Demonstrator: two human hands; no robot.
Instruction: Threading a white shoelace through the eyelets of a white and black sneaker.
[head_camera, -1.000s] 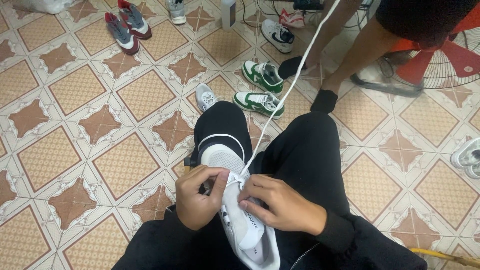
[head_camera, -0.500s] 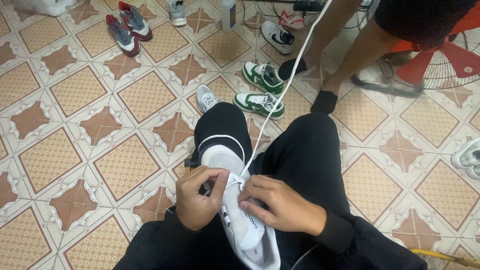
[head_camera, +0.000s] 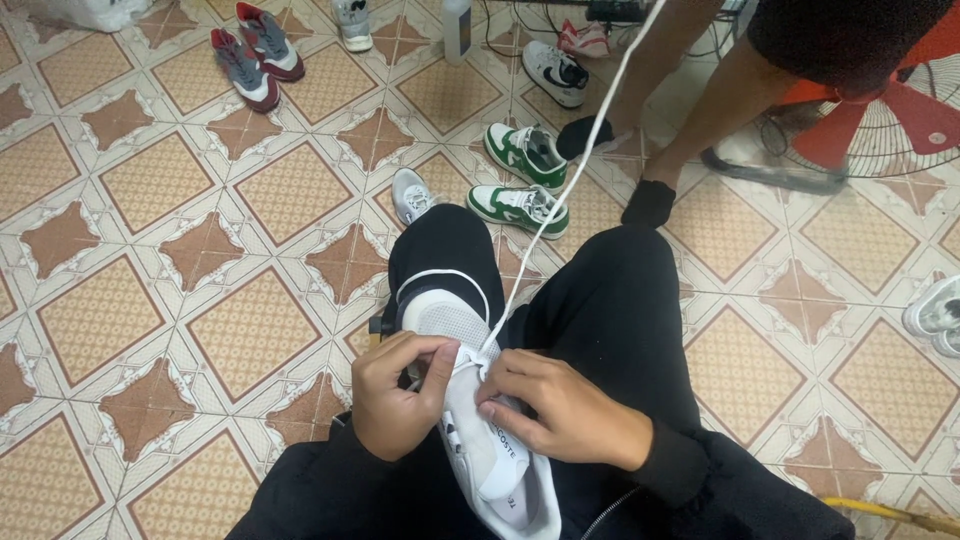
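Observation:
A white sneaker (head_camera: 470, 440) lies on my lap between my black-trousered legs, toe pointing away from me. My left hand (head_camera: 395, 405) grips its left side by the eyelets. My right hand (head_camera: 560, 410) rests on the tongue and laces at the right side, fingers curled on the shoe. A long white lace (head_camera: 570, 170) runs taut from the eyelets between my hands up to the top of the view.
Patterned floor tiles (head_camera: 200, 200) surround me. A green-and-white pair of sneakers (head_camera: 520, 180), a grey shoe (head_camera: 410, 195), a red-and-grey pair (head_camera: 255, 50) and other shoes lie about. Another person's legs (head_camera: 680, 110) stand at the upper right beside a red fan (head_camera: 880, 120).
Both hands stay on the sneaker with only slight finger shifts. The lace remains stretched upward.

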